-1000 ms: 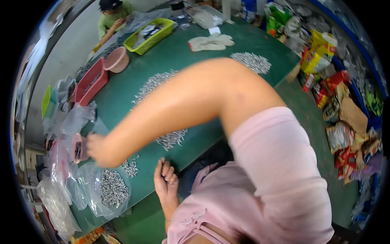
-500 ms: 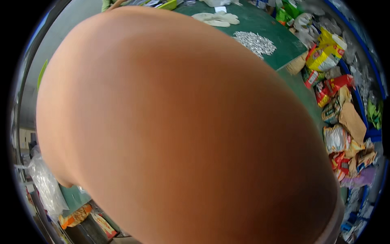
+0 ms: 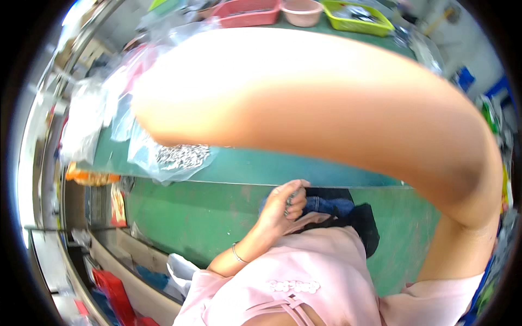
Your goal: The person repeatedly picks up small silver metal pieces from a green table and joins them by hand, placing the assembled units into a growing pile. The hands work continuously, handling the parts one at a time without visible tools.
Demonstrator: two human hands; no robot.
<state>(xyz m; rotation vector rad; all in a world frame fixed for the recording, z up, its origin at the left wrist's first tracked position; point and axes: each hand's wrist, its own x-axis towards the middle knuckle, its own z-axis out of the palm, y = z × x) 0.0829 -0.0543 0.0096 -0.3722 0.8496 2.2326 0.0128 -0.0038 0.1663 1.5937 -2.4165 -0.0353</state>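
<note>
My left hand point(image 3: 289, 202) is closed in a fist in front of my chest, near the table's front edge. Small silvery metal pieces point(image 3: 292, 202) show between its fingers. My raised right arm point(image 3: 348, 108) bends at the elbow and crosses the view very close, blurred and overexposed at its far end. The fingers of the right hand cannot be made out. Behind that arm, a heap of small silvery metal pieces point(image 3: 182, 156) lies on a clear plastic bag point(image 3: 142, 157) on the green table point(image 3: 261, 165).
Along the table's far side stand a pink basket point(image 3: 246, 15), a pale pink bowl point(image 3: 302, 15) and a lime-green basket point(image 3: 356, 24). More plastic bags point(image 3: 86, 117) hang at the left. A red item point(image 3: 115, 299) sits by the open drawers at lower left.
The view has swung, bringing my left fist, my lap and the table's front edge into sight. My right arm, which filled most of the picture, now spans its upper part.
</note>
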